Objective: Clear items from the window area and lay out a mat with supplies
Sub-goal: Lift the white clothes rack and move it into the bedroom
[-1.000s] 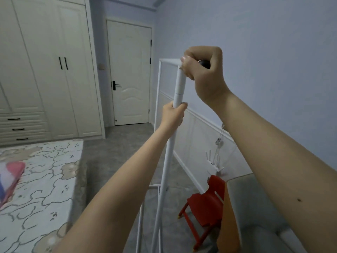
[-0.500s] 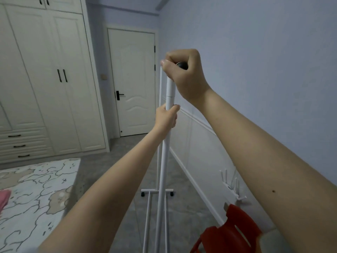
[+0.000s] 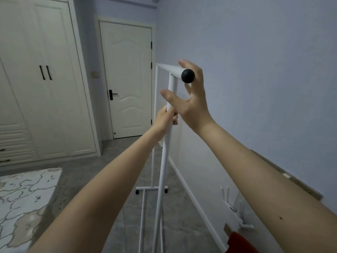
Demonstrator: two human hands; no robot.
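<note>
Pale blue wall (image 3: 255, 70) behind; white rack (image 3: 165, 170), black-capped; left hand (image 3: 166, 116) gripping pole, right hand (image 3: 191, 99) spread wide above.

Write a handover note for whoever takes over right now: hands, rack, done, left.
Left hand: grips the near upright of the white clothes rack.
Right hand: open, fingers spread behind the top bar's black end cap, not gripping.
Rack: on the grey floor beside the blue wall, its wheeled base toward the door.
Done: rack is in hand.
Left: park the rack, lay out the mat and supplies; neither is in view.
</note>
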